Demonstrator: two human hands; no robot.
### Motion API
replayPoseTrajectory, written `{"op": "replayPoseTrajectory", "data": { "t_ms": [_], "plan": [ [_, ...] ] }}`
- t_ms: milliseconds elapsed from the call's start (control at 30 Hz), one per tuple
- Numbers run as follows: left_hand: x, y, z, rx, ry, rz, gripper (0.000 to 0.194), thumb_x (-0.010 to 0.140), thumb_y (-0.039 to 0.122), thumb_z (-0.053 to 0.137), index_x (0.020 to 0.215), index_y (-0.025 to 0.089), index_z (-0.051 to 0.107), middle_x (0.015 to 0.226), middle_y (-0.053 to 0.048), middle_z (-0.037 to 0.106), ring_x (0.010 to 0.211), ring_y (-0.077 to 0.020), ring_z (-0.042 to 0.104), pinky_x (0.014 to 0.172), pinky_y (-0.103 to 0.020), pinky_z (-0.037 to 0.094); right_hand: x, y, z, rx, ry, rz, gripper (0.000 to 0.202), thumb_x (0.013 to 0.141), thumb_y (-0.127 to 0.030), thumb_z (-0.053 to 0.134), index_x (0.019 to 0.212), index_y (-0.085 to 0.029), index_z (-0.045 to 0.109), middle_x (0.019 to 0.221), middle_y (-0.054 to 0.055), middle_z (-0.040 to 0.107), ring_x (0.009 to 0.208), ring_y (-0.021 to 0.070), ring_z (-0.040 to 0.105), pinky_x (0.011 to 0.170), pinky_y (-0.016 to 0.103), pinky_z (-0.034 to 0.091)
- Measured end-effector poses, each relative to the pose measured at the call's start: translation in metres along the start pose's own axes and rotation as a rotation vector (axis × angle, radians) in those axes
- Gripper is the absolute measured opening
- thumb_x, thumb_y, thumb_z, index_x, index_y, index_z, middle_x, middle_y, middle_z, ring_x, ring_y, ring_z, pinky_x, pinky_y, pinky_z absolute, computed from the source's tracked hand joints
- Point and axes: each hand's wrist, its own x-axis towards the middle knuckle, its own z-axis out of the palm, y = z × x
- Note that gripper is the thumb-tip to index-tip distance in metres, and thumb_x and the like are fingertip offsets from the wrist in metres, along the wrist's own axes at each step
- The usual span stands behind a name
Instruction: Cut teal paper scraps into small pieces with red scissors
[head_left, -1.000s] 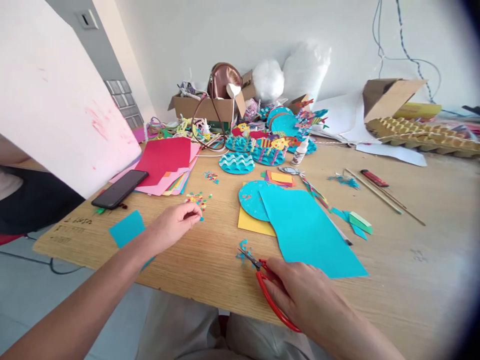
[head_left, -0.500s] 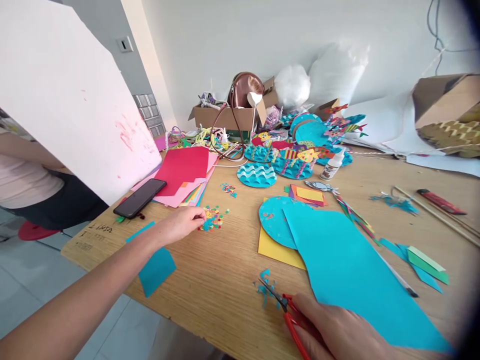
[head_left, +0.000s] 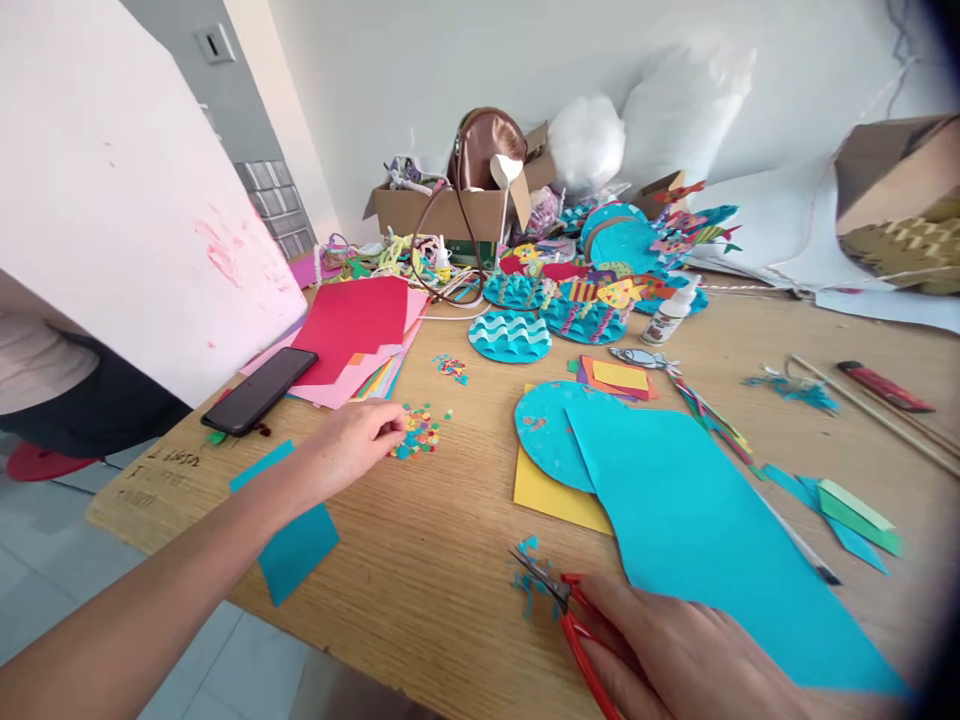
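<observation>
My left hand [head_left: 367,440] rests at the left edge of a small pile of colourful paper dots [head_left: 421,430], its fingers curled together. What lies between the fingertips, if anything, is hidden. A blue paper piece [head_left: 304,550] lies under that forearm. In my right hand [head_left: 660,640] are red-handled scissors [head_left: 581,640], their narrow blades pointing left over blue paper scraps [head_left: 531,575]. Beside this hand, a long blue sheet with a wavy edge [head_left: 697,520] overlaps a blue disc [head_left: 544,435] and a yellow sheet [head_left: 551,495].
A black phone [head_left: 261,390] and stacked coloured paper [head_left: 352,330] lie at the left. Behind stand blue wave-shaped crafts [head_left: 510,335], a glue bottle [head_left: 670,315] and a cardboard box [head_left: 435,215]. A cutter [head_left: 885,386] and sticks lie right. A person [head_left: 52,380] sits behind the white board [head_left: 150,200].
The view has shifted slightly, with the left side of the table moving left in the picture. Both hands stay near the same things; the scissors remain in my right hand.
</observation>
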Motion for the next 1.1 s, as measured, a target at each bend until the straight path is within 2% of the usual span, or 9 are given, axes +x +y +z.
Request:
{"op": "replayPoseTrajectory", "data": {
  "t_ms": [33,133,233,367,667,800,900,967,1100],
  "plan": [
    [-0.004,0.007,-0.001,-0.009,0.018,0.034,0.013,0.081,0.015,0.049,0.075,0.018,0.06,0.074,0.0,0.062,0.07,-0.0152,0.057,0.065,-0.024,0.04,0.0,-0.003,-0.003,-0.008,0.003,0.033,0.019,0.087,-0.027,0.042,0.075,-0.026,0.058,0.068,0.001,0.071,0.056,0.0222,0.068,0.044,0.028,0.029],
    [-0.02,0.036,0.0,-0.07,0.107,0.387,0.018,0.086,0.012,0.046,0.087,0.018,0.062,0.083,-0.001,0.062,0.079,-0.014,0.058,0.073,-0.023,0.043,0.001,-0.011,-0.01,-0.009,-0.007,0.083,0.017,0.086,-0.028,0.046,0.075,-0.026,0.059,0.069,0.0,0.07,0.059,0.0218,0.068,0.046,0.028,0.027],
    [-0.033,0.066,0.009,-0.13,-0.039,0.609,0.029,0.088,0.008,0.042,0.11,0.022,0.057,0.094,-0.002,0.058,0.083,-0.0113,0.057,0.075,-0.02,0.044,-0.001,-0.015,-0.014,-0.024,-0.02,0.084,0.018,0.087,-0.029,0.046,0.074,-0.026,0.059,0.068,-0.001,0.07,0.058,0.0219,0.068,0.045,0.028,0.023],
    [-0.036,0.088,0.027,0.039,-0.174,0.711,0.023,0.089,0.01,0.044,0.099,0.022,0.061,0.089,-0.002,0.057,0.079,-0.0135,0.055,0.067,-0.021,0.043,-0.005,-0.017,-0.017,-0.019,-0.023,0.086,0.018,0.087,-0.027,0.047,0.075,-0.024,0.06,0.068,0.0,0.071,0.059,0.0212,0.067,0.046,0.028,0.022],
    [-0.02,0.087,0.033,0.02,-0.25,0.587,0.018,0.091,0.016,0.047,0.083,0.015,0.063,0.086,-0.003,0.06,0.079,-0.0134,0.058,0.07,-0.021,0.043,-0.029,-0.004,-0.017,0.046,0.03,0.129,0.016,0.085,-0.027,0.048,0.073,-0.025,0.059,0.067,-0.001,0.069,0.055,0.0177,0.064,0.046,0.027,0.029],
    [-0.022,0.089,0.032,0.033,-0.335,0.518,0.014,0.088,0.017,0.052,0.1,0.017,0.062,0.097,-0.004,0.06,0.089,-0.0171,0.059,0.078,-0.026,0.046,-0.043,0.008,-0.01,0.006,0.082,0.174,0.018,0.087,-0.03,0.045,0.074,-0.026,0.058,0.067,0.0,0.068,0.058,0.0203,0.064,0.049,0.027,0.031],
    [-0.027,0.09,0.039,0.074,-0.38,0.464,0.039,0.08,0.027,0.065,0.116,0.02,0.053,0.11,-0.006,0.057,0.098,-0.0236,0.058,0.084,-0.035,0.047,-0.051,0.012,-0.005,-0.026,0.071,0.254,0.018,0.088,-0.031,0.045,0.076,-0.025,0.057,0.064,0.001,0.067,0.057,0.0216,0.064,0.049,0.028,0.03],
    [-0.03,0.09,0.046,0.09,-0.379,0.426,0.048,0.075,0.033,0.069,0.118,0.022,0.051,0.116,-0.007,0.054,0.101,-0.0265,0.057,0.085,-0.039,0.047,-0.056,0.013,-0.003,-0.019,0.044,0.292,0.014,0.087,-0.031,0.046,0.079,-0.024,0.056,0.066,0.001,0.068,0.059,0.0217,0.065,0.048,0.027,0.031],
    [-0.03,0.093,0.057,0.107,-0.373,0.404,0.036,0.077,0.027,0.064,0.111,0.023,0.053,0.116,-0.007,0.053,0.103,-0.0265,0.056,0.085,-0.039,0.047,-0.065,0.012,-0.004,-0.004,0.071,0.307,0.008,0.085,-0.027,0.051,0.083,-0.023,0.057,0.07,0.001,0.07,0.063,0.0218,0.067,0.049,0.026,0.033]
  ]
}}
